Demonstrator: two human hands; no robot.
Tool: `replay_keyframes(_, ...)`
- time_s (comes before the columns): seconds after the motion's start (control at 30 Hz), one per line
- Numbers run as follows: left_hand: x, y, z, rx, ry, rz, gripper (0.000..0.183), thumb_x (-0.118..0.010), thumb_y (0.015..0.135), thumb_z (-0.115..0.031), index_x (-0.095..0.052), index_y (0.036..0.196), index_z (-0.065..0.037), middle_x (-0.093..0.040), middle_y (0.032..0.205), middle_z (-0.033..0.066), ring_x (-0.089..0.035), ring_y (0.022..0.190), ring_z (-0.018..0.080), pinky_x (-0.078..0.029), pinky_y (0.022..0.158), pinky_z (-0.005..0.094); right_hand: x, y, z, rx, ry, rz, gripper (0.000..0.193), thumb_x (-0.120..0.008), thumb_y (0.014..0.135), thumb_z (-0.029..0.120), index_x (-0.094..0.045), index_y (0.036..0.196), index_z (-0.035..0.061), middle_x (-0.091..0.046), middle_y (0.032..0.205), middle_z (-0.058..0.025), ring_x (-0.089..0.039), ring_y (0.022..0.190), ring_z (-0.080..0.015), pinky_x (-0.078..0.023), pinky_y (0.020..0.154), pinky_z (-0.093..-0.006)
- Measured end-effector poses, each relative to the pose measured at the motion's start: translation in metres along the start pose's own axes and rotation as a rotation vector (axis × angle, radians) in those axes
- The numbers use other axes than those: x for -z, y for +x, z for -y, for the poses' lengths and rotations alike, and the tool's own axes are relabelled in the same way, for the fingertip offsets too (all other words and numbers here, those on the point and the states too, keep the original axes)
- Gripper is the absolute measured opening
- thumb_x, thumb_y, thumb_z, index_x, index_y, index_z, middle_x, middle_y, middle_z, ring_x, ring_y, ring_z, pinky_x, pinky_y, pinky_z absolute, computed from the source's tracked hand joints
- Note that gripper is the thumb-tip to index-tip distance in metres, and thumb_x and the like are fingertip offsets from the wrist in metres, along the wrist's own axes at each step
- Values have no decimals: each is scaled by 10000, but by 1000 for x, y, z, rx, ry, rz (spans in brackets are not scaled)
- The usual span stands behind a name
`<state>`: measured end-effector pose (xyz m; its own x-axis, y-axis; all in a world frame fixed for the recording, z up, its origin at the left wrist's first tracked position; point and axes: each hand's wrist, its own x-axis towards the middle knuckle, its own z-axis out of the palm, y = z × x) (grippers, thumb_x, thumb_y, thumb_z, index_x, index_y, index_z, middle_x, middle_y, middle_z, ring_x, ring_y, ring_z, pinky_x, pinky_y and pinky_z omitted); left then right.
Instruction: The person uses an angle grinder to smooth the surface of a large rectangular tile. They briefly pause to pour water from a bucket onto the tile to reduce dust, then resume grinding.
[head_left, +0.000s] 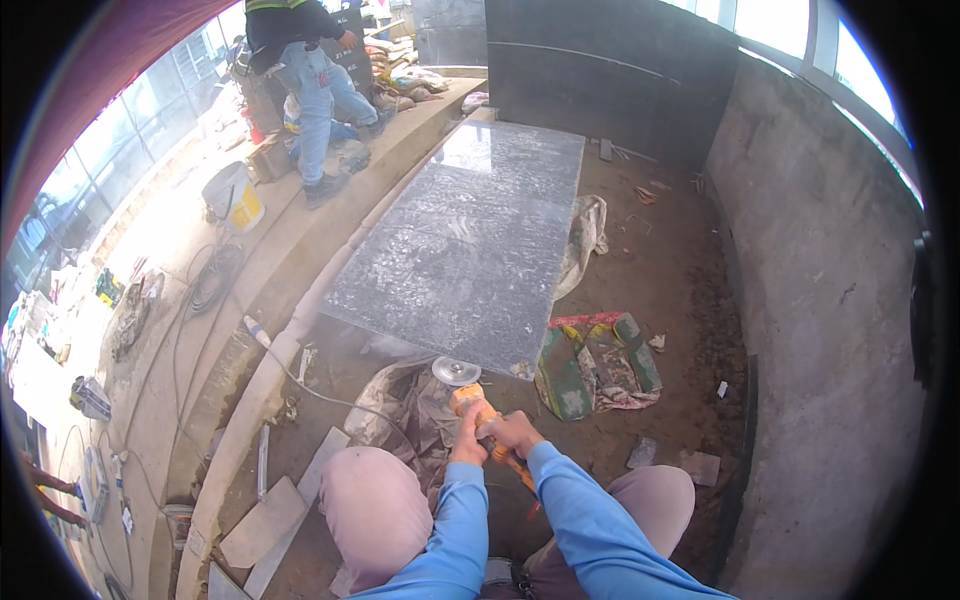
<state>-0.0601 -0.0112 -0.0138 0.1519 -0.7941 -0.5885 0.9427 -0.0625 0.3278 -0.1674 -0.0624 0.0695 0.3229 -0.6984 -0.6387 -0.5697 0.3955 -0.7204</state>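
Observation:
Both my hands are closed around an orange angle grinder [472, 402] held out between my knees. My left hand [468, 440] wraps the body behind its head, and my right hand [512, 434] grips it farther back. The grinder's round disc [456, 371] sits right by the near edge of a large grey stone slab [450, 230]; whether it touches the stone I cannot tell. Pale dust marks the slab's top, and a haze hangs near its near left corner. Crumpled sacking [405, 405] lies below the disc.
A green and red sack [598, 365] lies right of the slab. Cut tile strips [265, 525] rest at lower left, near a cable [330, 400]. A person [315, 95] stands on the raised ledge beside a bucket [233, 195]. A concrete wall [830, 300] bounds the right.

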Motion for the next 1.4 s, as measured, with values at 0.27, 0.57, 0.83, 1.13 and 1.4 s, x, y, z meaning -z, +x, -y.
replay_keyframes(0.27,11,6,-12,-36,5,-25,487,-766,808,-357,-604,1193,-108,-685,999,108,-687,873,265,-559,788,427,-14,6,7,32,34,12,619,-849,556,283,-692,965,-156,-707,966,-169,-675,844,-235,-526,717,-354)
replay_keyframes(0.57,6,4,-24,-13,8,-28,479,-769,804,-358,-612,1184,-112,-690,985,106,-691,857,259,-564,778,411,-21,23,5,16,26,4,651,-852,544,307,-691,979,-150,-713,983,-193,-697,868,-257,-536,735,-367)
replay_keyframes(0.83,8,3,-13,-55,3,-5,426,-754,820,-332,-609,1162,-123,-681,986,101,-685,867,275,-562,789,445,-14,-3,10,31,63,5,557,-851,561,244,-696,917,-155,-712,901,-178,-683,792,-247,-528,688,-371)
replay_keyframes(1.13,-20,-29,9,-6,77,-51,422,-749,828,-337,-597,1161,-128,-676,967,93,-683,852,256,-560,766,432,10,-38,4,1,144,38,489,-844,603,186,-692,915,-159,-698,887,-177,-673,751,-248,-516,619,-389)
replay_keyframes(1.4,-26,-37,21,-15,72,-18,451,-734,844,-374,-577,1174,-109,-671,949,98,-678,825,225,-553,750,389,15,-37,-10,6,146,25,403,-840,657,172,-697,889,-125,-665,835,-137,-635,700,-241,-500,552,-415)
